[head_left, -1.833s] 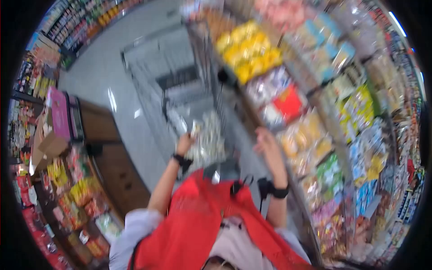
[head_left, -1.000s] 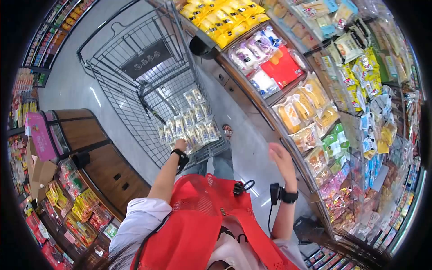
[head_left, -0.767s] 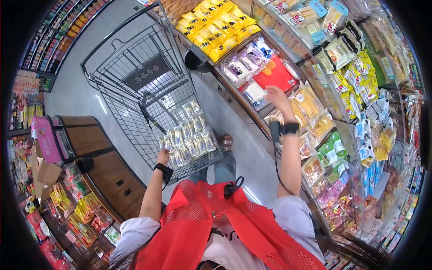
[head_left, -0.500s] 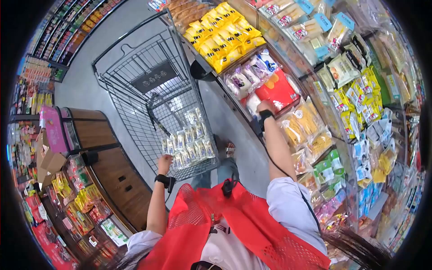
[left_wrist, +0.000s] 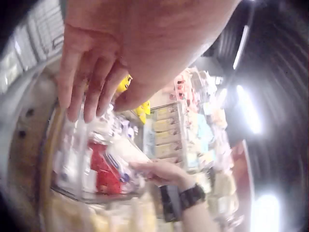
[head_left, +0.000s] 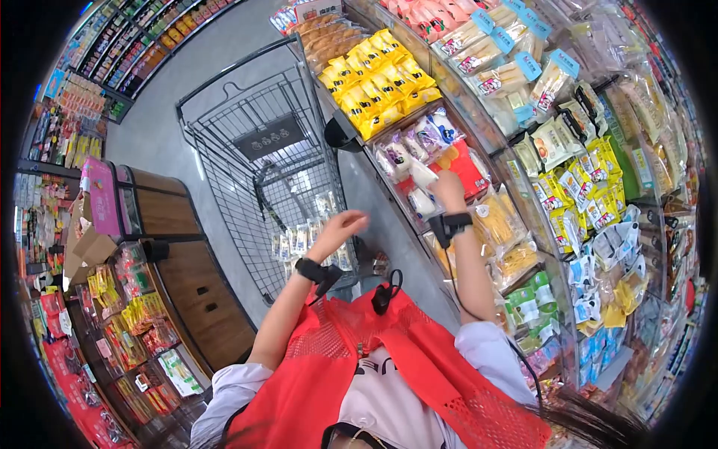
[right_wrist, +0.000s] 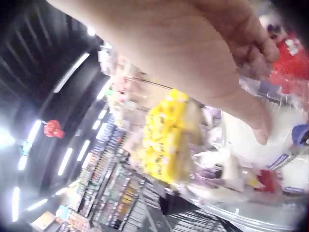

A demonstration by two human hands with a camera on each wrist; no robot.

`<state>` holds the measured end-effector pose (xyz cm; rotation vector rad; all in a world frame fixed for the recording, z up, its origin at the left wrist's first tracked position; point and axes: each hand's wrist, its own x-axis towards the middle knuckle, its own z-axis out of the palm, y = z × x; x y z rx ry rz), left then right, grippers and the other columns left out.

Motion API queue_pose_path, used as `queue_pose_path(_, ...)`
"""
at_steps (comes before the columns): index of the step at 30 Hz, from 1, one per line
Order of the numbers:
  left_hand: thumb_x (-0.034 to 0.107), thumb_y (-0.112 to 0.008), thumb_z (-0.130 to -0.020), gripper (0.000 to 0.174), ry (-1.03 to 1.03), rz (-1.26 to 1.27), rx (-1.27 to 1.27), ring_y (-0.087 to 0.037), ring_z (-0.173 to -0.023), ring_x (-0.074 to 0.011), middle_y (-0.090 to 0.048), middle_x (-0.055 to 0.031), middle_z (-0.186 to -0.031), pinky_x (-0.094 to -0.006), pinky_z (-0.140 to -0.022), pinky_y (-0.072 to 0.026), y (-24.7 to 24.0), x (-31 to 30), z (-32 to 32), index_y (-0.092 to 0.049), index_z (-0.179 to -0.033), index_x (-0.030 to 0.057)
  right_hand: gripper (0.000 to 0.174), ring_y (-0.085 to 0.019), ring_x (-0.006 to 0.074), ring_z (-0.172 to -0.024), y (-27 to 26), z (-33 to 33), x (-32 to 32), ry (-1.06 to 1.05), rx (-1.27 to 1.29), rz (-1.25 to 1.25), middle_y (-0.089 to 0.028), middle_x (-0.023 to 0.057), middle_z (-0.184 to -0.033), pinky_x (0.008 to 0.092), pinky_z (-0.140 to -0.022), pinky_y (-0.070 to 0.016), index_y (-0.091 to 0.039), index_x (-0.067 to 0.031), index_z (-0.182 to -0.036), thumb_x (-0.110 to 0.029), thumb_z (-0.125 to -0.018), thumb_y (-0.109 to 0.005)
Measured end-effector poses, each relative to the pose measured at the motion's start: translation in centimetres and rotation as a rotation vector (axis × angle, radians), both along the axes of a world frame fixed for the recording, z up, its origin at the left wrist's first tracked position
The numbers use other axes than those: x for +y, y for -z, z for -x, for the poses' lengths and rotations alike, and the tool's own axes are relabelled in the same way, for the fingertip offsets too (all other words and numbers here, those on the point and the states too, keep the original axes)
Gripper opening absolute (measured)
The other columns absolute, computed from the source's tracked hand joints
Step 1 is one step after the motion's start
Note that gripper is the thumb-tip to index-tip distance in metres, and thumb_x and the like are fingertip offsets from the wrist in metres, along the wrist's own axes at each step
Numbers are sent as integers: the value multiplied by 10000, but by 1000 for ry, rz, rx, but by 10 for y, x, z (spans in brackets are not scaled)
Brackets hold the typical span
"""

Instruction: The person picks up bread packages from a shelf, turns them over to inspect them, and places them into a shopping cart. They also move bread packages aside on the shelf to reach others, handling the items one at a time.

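In the head view my right hand [head_left: 450,193] is over the shelf bin with the red packaging [head_left: 470,170]. It grips a white packet with blue print [right_wrist: 244,137], thumb on the near side in the right wrist view. The left wrist view shows this packet [left_wrist: 128,151] tilted above the bin. What is inside the packet cannot be made out. My left hand [head_left: 338,233] hangs in the air between cart and shelf, fingers extended and holding nothing. Below it, several small white packets [head_left: 301,238] stand in rows inside the wire shopping cart [head_left: 273,137].
Yellow packets [head_left: 381,82] fill the bin beyond, and bagged yellow breads [head_left: 499,221] lie in the nearer one. A black holder [head_left: 340,135] juts from the shelf edge beside the cart. On the left stands a wooden display cabinet [head_left: 202,288] with snacks.
My left hand has left the packets in the cart and moved right, toward the shelf. My right hand has reached into the bin, and the white packet is now raised in its grip.
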<state>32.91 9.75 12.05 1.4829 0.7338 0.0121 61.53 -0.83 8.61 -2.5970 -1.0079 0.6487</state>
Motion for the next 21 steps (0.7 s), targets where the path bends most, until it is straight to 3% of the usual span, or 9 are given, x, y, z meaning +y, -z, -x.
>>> queue_pose_path(2, 337, -484, -955, 445, -128, 302, -138, -571, -1081, -216, -562, -83, -1215, -372, -927, -455, -16, -17, -29, -467, -1257, 11, 291, -600, 378, -809, -67, 50, -4, 18, 54, -268, -630, 196, -824, 456, -699, -466, -651, -1, -1009, -142, -755, -645)
queue_pose_path(4, 369, -470, -961, 520, -204, 534, -283, -526, -1148, -208, -505, -75, -1295, -380, -965, -433, -17, -24, -42, -370, -1342, 30, 397, -551, 366, -826, -81, 95, -9, -89, -158, -536, -569, 166, -865, 443, -717, -443, -598, -65, -1167, -54, -770, -585)
queue_pose_path(6, 376, -465, -962, 580, -229, 697, -431, -483, -1203, -210, -464, -83, -1339, -384, -981, -420, -10, -23, -47, -274, -1404, 54, 508, -518, 317, -903, -97, 129, -15, -262, -162, -490, -508, 140, -937, 407, -790, -433, -482, -94, -1299, -48, -794, -520)
queue_pose_path(12, 178, -388, -981, 491, -441, 671, -617, -448, -1242, -275, -381, -98, -1421, -433, -991, -426, -49, -5, -36, -218, -1438, 123, 628, -482, 320, -1019, -109, 153, -30, -347, 177, -589, -481, 145, -1089, 423, -883, -398, -395, -100, -1381, -159, -799, -623)
queue_pose_path(14, 124, -418, -964, 518, -545, 692, -663, -444, -1245, -283, -354, -91, -1440, -445, -1008, -411, -71, -2, -24, -212, -1439, 118, 571, -491, 341, -1087, -74, 124, -23, -203, 341, -668, -524, 188, -1181, 416, -942, -380, -426, -79, -1349, -206, -829, -625)
queue_pose_path(15, 99, -435, -951, 542, -568, 622, -678, -440, -1248, -286, -345, -90, -1445, -460, -1016, -401, -86, -3, -19, -204, -1441, 121, 516, -533, 287, -1034, -28, 110, -18, -74, 365, -731, -538, 174, -1169, 383, -907, -415, -442, -59, -1332, -251, -879, -596)
queue_pose_path(16, 73, -452, -938, 568, -591, 553, -692, -435, -1251, -289, -336, -88, -1450, -475, -1024, -390, -103, -6, -18, -196, -1443, 124, 473, -545, 336, -1025, -3, 91, -14, 51, 361, -619, -533, 221, -1191, 405, -905, -425, -467, -36, -1288, -275, -893, -571)
queue_pose_path(18, 13, -484, -908, 649, -594, 508, -762, -405, -1274, -299, -298, -99, -1467, -507, -1028, -381, -140, -11, -13, -158, -1451, 151, 661, -510, 451, -1101, 42, 47, 3, 104, 321, 1, -534, 301, -1181, 481, -935, -408, -495, 9, -1188, -481, -768, -636)
queue_pose_path(21, -61, -535, -860, 801, -527, 578, -923, -354, -1313, -316, -237, -128, -1490, -555, -1015, -382, -190, -18, -6, -93, -1464, 223, 606, -522, 385, -1132, 128, 6, 22, 88, 160, 323, -550, 236, -1209, 466, -958, -399, -519, -18, -1195, -458, -787, -600)
